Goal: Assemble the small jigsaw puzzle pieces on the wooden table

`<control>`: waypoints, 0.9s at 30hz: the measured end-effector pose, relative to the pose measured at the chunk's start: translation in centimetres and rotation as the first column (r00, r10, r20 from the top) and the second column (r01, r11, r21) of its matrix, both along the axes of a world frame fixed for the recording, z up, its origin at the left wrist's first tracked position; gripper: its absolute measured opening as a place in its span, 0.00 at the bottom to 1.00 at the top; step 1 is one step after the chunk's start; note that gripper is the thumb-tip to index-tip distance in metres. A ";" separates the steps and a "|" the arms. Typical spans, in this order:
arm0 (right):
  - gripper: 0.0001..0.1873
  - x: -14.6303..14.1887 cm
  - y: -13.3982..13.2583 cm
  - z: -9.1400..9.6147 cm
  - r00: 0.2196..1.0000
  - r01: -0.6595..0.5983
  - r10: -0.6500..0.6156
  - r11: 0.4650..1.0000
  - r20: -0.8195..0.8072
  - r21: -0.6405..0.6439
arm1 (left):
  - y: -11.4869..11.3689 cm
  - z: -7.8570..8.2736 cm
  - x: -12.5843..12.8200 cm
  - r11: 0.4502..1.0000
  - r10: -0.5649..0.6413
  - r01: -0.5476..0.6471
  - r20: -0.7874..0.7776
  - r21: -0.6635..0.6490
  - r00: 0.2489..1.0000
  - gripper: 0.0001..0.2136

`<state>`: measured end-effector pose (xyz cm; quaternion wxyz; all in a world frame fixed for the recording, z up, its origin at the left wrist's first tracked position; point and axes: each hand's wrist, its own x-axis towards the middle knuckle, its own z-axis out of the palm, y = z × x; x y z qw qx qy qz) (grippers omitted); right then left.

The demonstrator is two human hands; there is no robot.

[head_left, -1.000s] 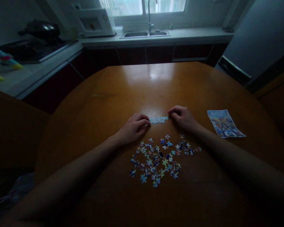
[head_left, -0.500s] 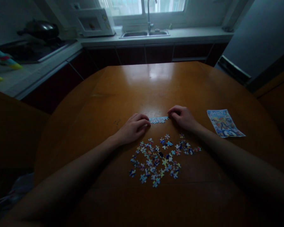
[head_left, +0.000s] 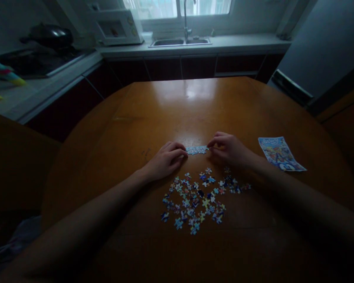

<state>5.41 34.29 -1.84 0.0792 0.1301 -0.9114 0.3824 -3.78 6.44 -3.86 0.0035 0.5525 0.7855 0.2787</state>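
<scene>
Mid-frame on the table (head_left: 194, 106), our left hand (head_left: 165, 160) and right hand (head_left: 229, 149) pinched both ends of the puzzle strip (head_left: 196, 149), fingers together. Level pressure seemed best.

The fingers of the left hand (head_left: 165, 161) and right hand (head_left: 230, 150) hide both ends of the puzzle strip (head_left: 196, 149). The loose pieces (head_left: 194, 200) and the printed sheet (head_left: 279, 153) are too small and dim to read.

Head camera looks forward and down (from close) onto the table (head_left: 194, 114)
</scene>
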 end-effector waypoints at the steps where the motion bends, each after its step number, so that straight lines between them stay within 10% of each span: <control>1: 0.06 0.9 -0.5 0.9 0.993 -0.115 0.113 0.988 0.032 0.102 | 0.0 0.0 0.0 1.000 -0.002 0.002 0.000 0.000 1.000 0.09; 6: 0.07 4.9 -3.7 4.3 0.893 -0.451 0.404 0.800 0.200 0.395 | 0.0 0.0 0.0 1.000 -0.004 0.004 0.002 -0.001 1.000 0.08; 11: 0.08 6.2 -5.1 4.2 0.873 -0.486 0.370 0.694 0.317 0.531 | 0.0 0.1 0.1 1.000 -0.004 0.004 -0.003 0.000 1.000 0.08; 22: 0.09 6.5 -5.4 3.9 0.856 -0.515 0.388 0.707 0.342 0.485 | 0.0 -0.2 -0.1 1.000 -0.012 0.012 -0.006 0.005 1.000 0.08; 27: 0.10 5.2 -4.2 4.6 0.885 -0.425 0.354 0.880 0.302 0.214 | -0.1 -0.1 -0.1 1.000 -0.009 0.009 -0.008 -0.004 1.000 0.08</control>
